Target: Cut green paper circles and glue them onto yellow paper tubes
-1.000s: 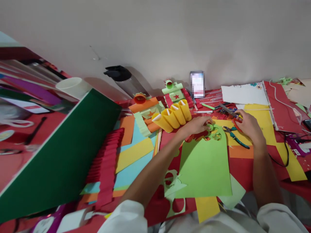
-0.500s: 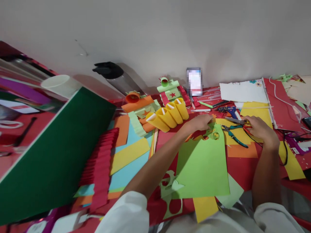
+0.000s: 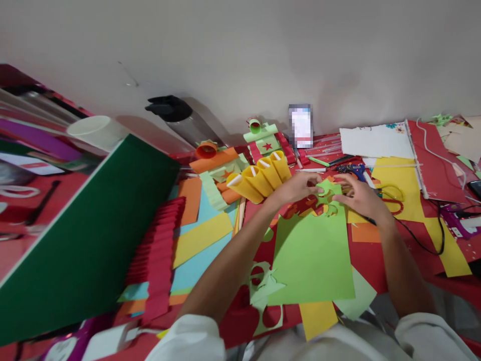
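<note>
A green cutout (image 3: pixel 323 193) is lying at the far edge of a large green sheet (image 3: pixel 313 260), on the red worktop (image 3: pixel 235 328). The left hand (image 3: pixel 303 185) is pinching the cutout's left side between thumb and fingertips. The right hand (image 3: pixel 355 194) is reaching in from the right, its thumb and forefinger standing slightly apart beside the cutout; I cannot tell whether it is gripping anything. Scissors (image 3: pixel 395 206) with red and yellow handles are lying just right of that hand, their blades hidden, and a blue glue gun (image 3: pixel 359 172) is resting on its far side. Yellow paper rolls (image 3: pixel 259 179) are standing in a row to the far left of the cutout. Farther off, a phone (image 3: pixel 301 126) is leaning against the wall (image 3: pixel 233 60), while a green board (image 3: pixel 93 240) is slanting across the left.
</note>
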Demonstrator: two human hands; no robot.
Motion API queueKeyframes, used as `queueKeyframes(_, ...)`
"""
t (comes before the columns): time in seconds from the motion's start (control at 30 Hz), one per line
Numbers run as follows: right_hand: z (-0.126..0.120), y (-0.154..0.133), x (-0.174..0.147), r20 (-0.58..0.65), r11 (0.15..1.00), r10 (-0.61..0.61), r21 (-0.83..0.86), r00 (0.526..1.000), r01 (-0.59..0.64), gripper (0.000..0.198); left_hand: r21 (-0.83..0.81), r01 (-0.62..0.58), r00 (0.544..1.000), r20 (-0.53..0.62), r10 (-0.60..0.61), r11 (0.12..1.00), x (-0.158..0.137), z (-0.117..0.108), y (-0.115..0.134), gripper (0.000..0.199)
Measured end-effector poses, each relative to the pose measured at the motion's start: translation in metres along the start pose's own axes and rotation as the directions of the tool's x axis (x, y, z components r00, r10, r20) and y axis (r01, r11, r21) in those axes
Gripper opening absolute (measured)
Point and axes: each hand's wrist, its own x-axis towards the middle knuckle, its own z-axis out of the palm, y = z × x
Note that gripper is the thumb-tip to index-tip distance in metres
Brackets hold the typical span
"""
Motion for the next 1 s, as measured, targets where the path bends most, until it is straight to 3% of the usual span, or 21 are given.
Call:
queueKeyframes(0.13, 0.026, -0.001, 0.013, -0.027, 0.998, 0.003, 0.057, 1.000, -0.001, 0.031, 0.000, 0.000, 0.990, -0.140, 0.000, 1.000, -0.010, -0.005, 0.001, 0.033)
queueKeyframes(0.23, 0.027, 0.006, 0.018, -0.040, 0.994, 0.008, 0.106, 0.999, -0.004, 0.031, 0.019, -0.006, 0.967, -0.255, 0.010, 1.000, -0.020, -0.010, -0.001, 0.029)
queueKeyframes(0.4, 0.022, 0.015, 0.022, -0.081, 0.991, 0.007, 0.137, 0.997, 0.004, 0.037, 0.100, 0.036, 0.939, -0.343, 0.001, 0.994, -0.046, -0.019, 0.008, 0.021)
queueKeyframes(0.5, 0.024, 0.020, 0.026, -0.126, 0.997, -0.024, 0.068, 0.992, 0.033, 0.036, 0.203, 0.099, 0.954, -0.296, -0.035, 0.974, -0.073, -0.031, 0.020, 0.019)
queueKeyframes(0.6, 0.030, 0.021, 0.030, -0.126, 0.996, -0.035, -0.091, 0.991, 0.024, 0.037, 0.316, 0.186, 0.980, -0.122, -0.155, 0.930, -0.105, -0.043, 0.028, 0.019)
queueKeyframes(0.7, 0.036, 0.018, 0.033, -0.157, 0.968, -0.080, -0.247, 0.984, 0.039, 0.036, 0.426, 0.327, 0.933, -0.001, -0.361, 0.844, -0.135, -0.047, 0.024, 0.015)
queueKeyframes(0.87, 0.038, 0.011, 0.034, -0.286, 0.906, -0.280, -0.393, 0.916, 0.155, 0.036, 0.521, 0.457, 0.852, -0.024, -0.522, 0.721, -0.162, -0.033, 0.001, 0.035)
queueKeyframes(1.0, 0.038, 0.000, 0.031, -0.329, 0.894, -0.358, -0.390, 0.874, 0.220, 0.028, 0.526, 0.496, 0.836, -0.074, -0.544, 0.691, -0.167, -0.020, -0.013, 0.034)
